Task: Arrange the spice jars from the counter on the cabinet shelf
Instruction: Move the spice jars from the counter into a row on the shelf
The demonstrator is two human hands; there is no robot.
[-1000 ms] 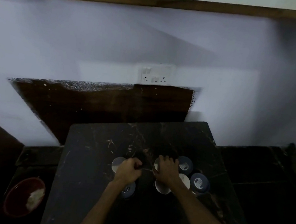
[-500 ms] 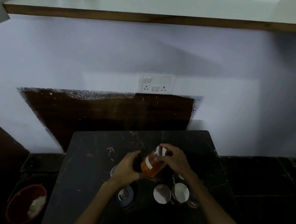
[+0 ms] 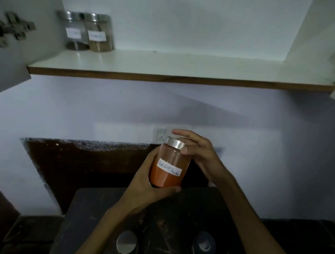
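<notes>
One head-worn view — near, facing forward at the cabinet shelf (image 3: 183,65) above the counter (image 3: 108,215).

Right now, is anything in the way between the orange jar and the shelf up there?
No. In the head view, only bare wall shows between the red chilli jar, held in both hands, and the shelf. Two jars stand far left.

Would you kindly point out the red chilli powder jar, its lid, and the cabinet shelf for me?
red chilli powder jar (image 3: 168,170): head view, on its handwritten label.
lid (image 3: 176,143): head view, on its steel side.
cabinet shelf (image 3: 191,66): head view, on bare white board.
</notes>
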